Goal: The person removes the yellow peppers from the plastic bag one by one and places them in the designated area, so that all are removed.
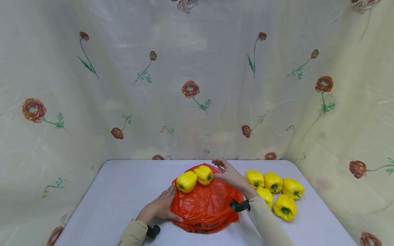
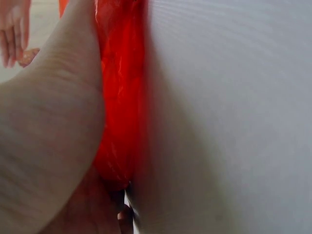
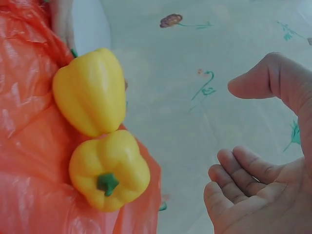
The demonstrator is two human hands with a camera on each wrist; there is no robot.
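Note:
A red plastic bag (image 1: 209,205) with dark printed lettering lies on the table. Two yellow bell peppers, one on the left (image 1: 186,181) and one on the right (image 1: 204,175), sit on its far part. My left hand (image 1: 163,203) rests against the bag's left side with fingers extended; the left wrist view shows the bag's red edge (image 2: 122,97) beside the palm. Just right of the peppers, my right hand (image 1: 227,172) is raised over the bag. In the right wrist view its thumb and loosely bent fingers stand apart with nothing between them, away from the nearer pepper (image 3: 109,170).
Several more yellow bell peppers (image 1: 273,182) stand grouped on the right of the white table (image 1: 117,191), partly behind my right forearm. A flower-printed curtain (image 1: 221,112) rises behind the table and along both sides. Each wrist wears a dark strap (image 1: 240,206).

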